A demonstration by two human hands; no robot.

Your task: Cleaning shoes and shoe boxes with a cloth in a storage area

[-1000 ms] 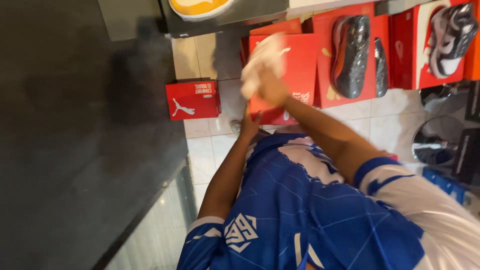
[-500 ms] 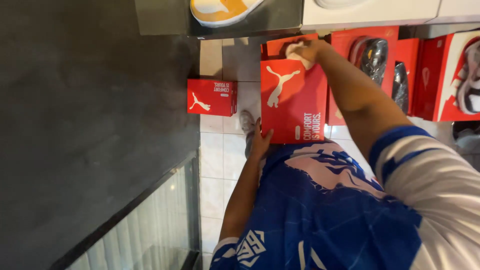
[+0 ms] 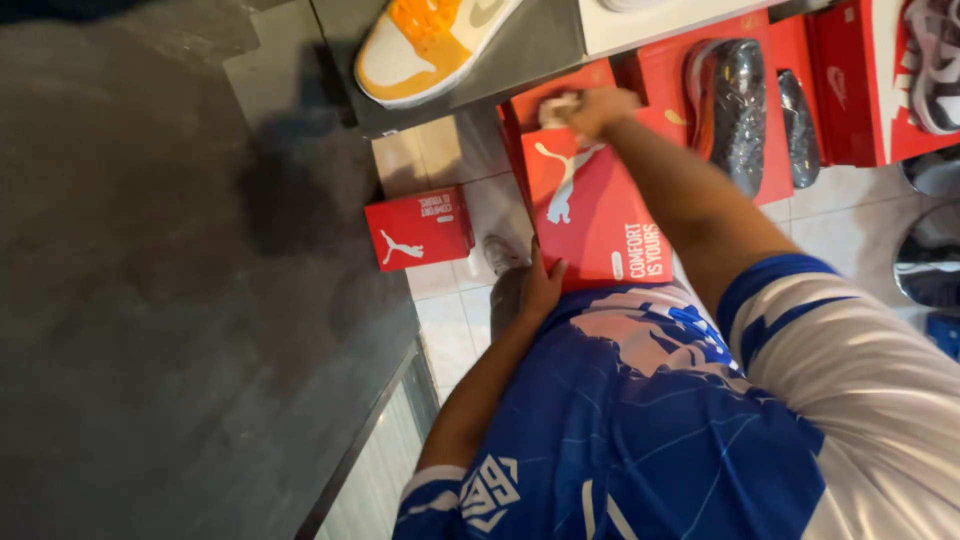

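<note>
Flat rectangular red cardboard shoebox (image 3: 590,215) held against blue jersey. Left hand (image 3: 540,285) gripping lower box edge. Right hand (image 3: 600,108) closed on crumpled pale cloth (image 3: 562,108), pressed against upper lid.

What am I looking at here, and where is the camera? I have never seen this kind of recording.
There is no machine here. The one view comes from a camera worn on a person's head, looking down past their blue and white shirt to the tiled floor.

The left hand steadies the near edge of a large red shoe box held against the body. The right hand presses a pale cloth on the box's far end.

Around it: a smaller red box on the floor, an orange and white sneaker on a dark shelf above, and dark shoes lying on more red boxes to the right.
</note>
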